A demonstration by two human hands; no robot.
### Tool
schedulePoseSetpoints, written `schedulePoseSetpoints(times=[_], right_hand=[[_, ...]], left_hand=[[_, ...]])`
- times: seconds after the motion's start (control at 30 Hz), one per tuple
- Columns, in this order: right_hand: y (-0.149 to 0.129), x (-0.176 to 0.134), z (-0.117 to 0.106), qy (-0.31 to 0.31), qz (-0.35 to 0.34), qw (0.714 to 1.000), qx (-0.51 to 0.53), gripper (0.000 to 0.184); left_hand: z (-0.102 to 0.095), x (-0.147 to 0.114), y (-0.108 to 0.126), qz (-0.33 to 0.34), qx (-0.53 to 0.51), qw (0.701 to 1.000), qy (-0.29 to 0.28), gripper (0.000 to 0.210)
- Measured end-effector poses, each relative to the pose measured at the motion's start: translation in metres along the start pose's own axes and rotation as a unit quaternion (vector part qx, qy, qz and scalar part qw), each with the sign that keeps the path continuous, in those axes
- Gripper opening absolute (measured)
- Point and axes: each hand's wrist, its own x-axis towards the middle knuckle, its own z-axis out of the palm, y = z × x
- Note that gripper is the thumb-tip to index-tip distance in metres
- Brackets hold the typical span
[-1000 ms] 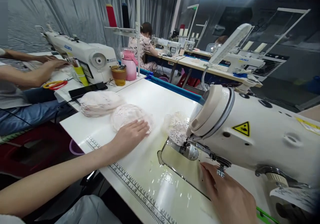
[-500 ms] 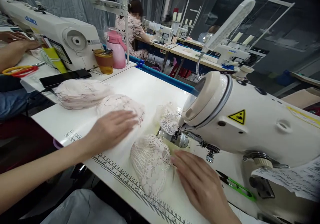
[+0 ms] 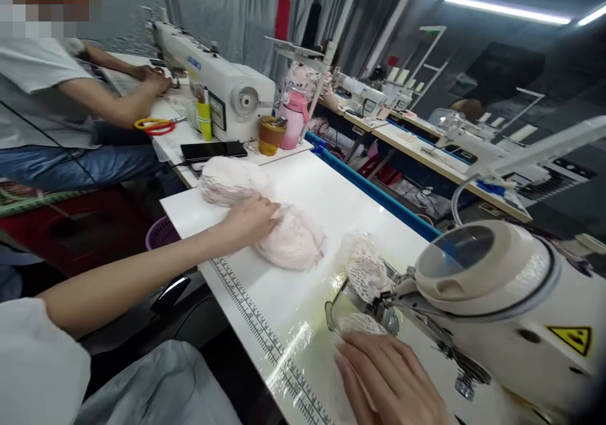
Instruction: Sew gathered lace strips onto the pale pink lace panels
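Observation:
My left hand (image 3: 250, 221) reaches over the white table to a stack of pale pink mesh cups (image 3: 296, 239). Its fingers are bent together at the stack's upper left edge, closed on a mesh cup. A second pale stack (image 3: 231, 179) lies just behind that hand. My right hand (image 3: 391, 377) rests with outstretched fingers on a white lace piece (image 3: 360, 325), covering most of it. Another lace piece (image 3: 364, 267) lies beyond, beside the needle area of the sewing machine (image 3: 492, 280).
Printed ruler marks run along the table's front edge (image 3: 265, 340). Past the left side are a black phone (image 3: 214, 151), an amber cup (image 3: 271, 136), a pink bottle (image 3: 293, 119) and red-and-yellow scissors (image 3: 155, 126). A co-worker's hands (image 3: 154, 79) are at another sewing machine (image 3: 227, 87).
The view has swung left. My left hand has moved to the far edge of the nearer mesh stack, and its fingers have bent. My right hand now covers more of the near lace piece.

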Motion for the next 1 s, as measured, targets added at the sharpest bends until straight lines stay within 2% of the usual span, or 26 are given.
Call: schedulePoseSetpoints(times=[0.07,0.13,0.23,0.33,0.43,0.5,0.6,0.7,0.77,0.9,1.0], right_hand=[[-0.010,0.033,0.015,0.007,-0.006,1.000,0.004,0.019],[-0.019,0.069,0.036,-0.009,0.027,0.999,0.023,0.027],[-0.022,0.116,0.069,-0.049,0.055,0.996,0.056,0.041],[-0.019,0.145,0.094,-0.127,0.084,0.987,0.052,0.061],[-0.019,0.152,0.104,-0.162,0.093,0.982,0.040,0.056],[-0.019,0.148,0.103,-0.162,0.084,0.983,0.029,0.053],[-0.021,0.135,0.095,-0.169,0.060,0.984,0.023,0.054],[-0.023,0.120,0.089,-0.174,0.052,0.983,0.018,0.056],[-0.024,0.114,0.086,-0.170,0.057,0.984,0.016,0.059],[-0.024,0.108,0.082,-0.172,0.063,0.983,0.016,0.060],[-0.023,0.105,0.078,-0.183,0.066,0.981,0.011,0.059]], left_hand=[[-0.008,-0.006,0.000,0.011,-0.009,1.000,0.004,0.031],[-0.018,-0.011,-0.010,0.010,-0.014,1.000,0.024,0.036],[-0.033,-0.011,-0.049,-0.043,-0.010,0.997,0.058,0.040],[-0.038,-0.007,-0.096,-0.069,-0.021,0.997,0.009,0.054],[-0.038,-0.008,-0.117,-0.048,-0.032,0.997,-0.060,0.071],[-0.039,-0.009,-0.109,-0.035,-0.029,0.995,-0.089,0.077],[-0.040,-0.010,-0.077,-0.017,-0.023,0.993,-0.112,0.086],[-0.035,-0.011,-0.044,-0.001,-0.004,0.994,-0.112,0.083],[-0.031,-0.011,-0.030,0.012,0.020,0.994,-0.106,0.079],[-0.029,-0.005,-0.024,0.055,0.066,0.989,-0.116,0.079],[-0.030,0.005,-0.023,0.069,0.088,0.986,-0.119,0.061]])
